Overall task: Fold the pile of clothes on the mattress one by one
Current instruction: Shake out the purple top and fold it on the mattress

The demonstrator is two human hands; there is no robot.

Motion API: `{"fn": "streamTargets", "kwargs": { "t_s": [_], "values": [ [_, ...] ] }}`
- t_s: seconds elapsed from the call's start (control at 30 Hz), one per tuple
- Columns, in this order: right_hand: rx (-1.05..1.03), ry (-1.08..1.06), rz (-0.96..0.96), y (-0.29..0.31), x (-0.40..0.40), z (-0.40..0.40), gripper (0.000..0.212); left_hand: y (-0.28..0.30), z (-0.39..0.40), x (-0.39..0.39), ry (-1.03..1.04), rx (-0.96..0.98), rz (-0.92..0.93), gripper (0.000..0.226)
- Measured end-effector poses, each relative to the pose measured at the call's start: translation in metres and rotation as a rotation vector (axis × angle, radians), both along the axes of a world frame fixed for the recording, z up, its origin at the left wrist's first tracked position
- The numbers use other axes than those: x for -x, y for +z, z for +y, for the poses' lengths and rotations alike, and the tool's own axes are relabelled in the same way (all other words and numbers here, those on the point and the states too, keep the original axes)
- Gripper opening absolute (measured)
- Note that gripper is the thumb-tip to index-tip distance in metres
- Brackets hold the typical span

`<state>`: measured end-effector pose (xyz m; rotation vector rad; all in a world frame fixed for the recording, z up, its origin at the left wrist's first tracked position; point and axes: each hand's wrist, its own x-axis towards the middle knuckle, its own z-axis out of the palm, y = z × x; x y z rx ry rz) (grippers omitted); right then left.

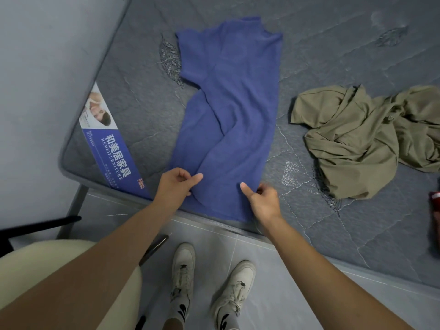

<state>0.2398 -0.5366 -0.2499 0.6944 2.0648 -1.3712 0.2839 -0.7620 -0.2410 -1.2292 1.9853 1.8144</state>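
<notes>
Blue shirt (pixel 228 110): laid lengthwise on the mattress (pixel 333 55), collar far, hem at the near edge by the label corner; left hand (pixel 175 186) and right hand (pixel 262 198) each pinching a hem corner, olive clothes (pixel 352 139) rightward.

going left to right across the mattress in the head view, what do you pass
printed label → blue shirt → olive shirt → red thing at the right edge

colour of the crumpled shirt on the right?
Olive-khaki, plain; the crumpled shirt shows best in the head view.
</notes>
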Motion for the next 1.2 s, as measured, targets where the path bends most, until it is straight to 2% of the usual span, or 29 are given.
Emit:
{"fn": "streamTargets", "kwargs": {
  "t_s": [0.1, 0.2, 0.27, 0.33, 0.4, 0.5, 0.57, 0.63, 0.73, 0.8, 0.9, 1.0, 1.07, 1.13, 1.2],
  "values": [
    [-0.047, 0.021, 0.08, 0.005, -0.002, -0.004, 0.011, 0.009, -0.002, 0.008, -0.005, 0.011, 0.057, 0.018],
    [-0.017, 0.003, 0.232, 0.012, -0.01, 0.004, 0.011, 0.02, -0.004, -0.006, -0.009, 0.326, 0.206, 0.015],
    [0.027, 0.024, 0.235, 0.015, -0.019, 0.006, 0.01, 0.021, 0.001, -0.027, -0.035, 0.43, 0.199, 0.017],
    [-0.032, 0.06, 0.194, 0.014, -0.025, 0.008, 0.014, 0.013, 0.006, -0.042, -0.057, 0.393, 0.048, 0.016],
    [-0.113, 0.091, 0.148, 0.01, -0.027, 0.008, 0.028, 0.002, 0.008, -0.044, -0.095, 0.339, -0.095, 0.007],
    [-0.201, 0.14, 0.107, 0.009, -0.021, 0.007, 0.041, -0.008, 0.003, -0.024, -0.091, 0.211, -0.192, 0.04],
    [-0.265, 0.169, 0.127, 0.01, -0.018, 0.004, 0.043, -0.013, -0.004, -0.011, -0.172, 0.26, -0.212, 0.052],
    [-0.309, 0.163, 0.177, 0.013, -0.018, 0.001, 0.041, -0.013, -0.008, -0.004, -0.217, 0.304, -0.171, 0.044],
    [-0.28, 0.142, 0.28, 0.019, -0.021, 0.001, 0.033, -0.005, -0.009, -0.012, -0.1, 0.37, 0.084, 0.031],
    [-0.279, 0.192, 0.287, 0.021, -0.026, 0.002, 0.031, 0.004, -0.009, -0.025, 0.051, 0.386, 0.144, 0.032],
    [-0.331, 0.269, 0.193, 0.016, -0.03, 0.008, 0.034, 0.005, -0.007, -0.045, 0.244, 0.304, 0.005, 0.037],
    [-0.399, 0.351, 0.109, 0.016, -0.025, 0.009, 0.031, 0.003, -0.012, -0.048, 0.121, 0.35, -0.203, 0.028],
    [-0.529, 0.439, 0.08, 0.022, -0.022, 0.011, 0.028, 0.01, -0.013, -0.042, 0.021, 0.428, -0.299, 0.019],
    [-0.633, 0.489, 0.129, 0.032, -0.018, 0.014, 0.024, 0.021, -0.013, -0.034, -0.005, 0.51, -0.26, 0.021],
    [-0.603, 0.525, 0.254, 0.045, -0.006, 0.015, 0.019, 0.03, -0.017, -0.021, -0.028, 0.604, -0.184, 0.032]
  ]
}}
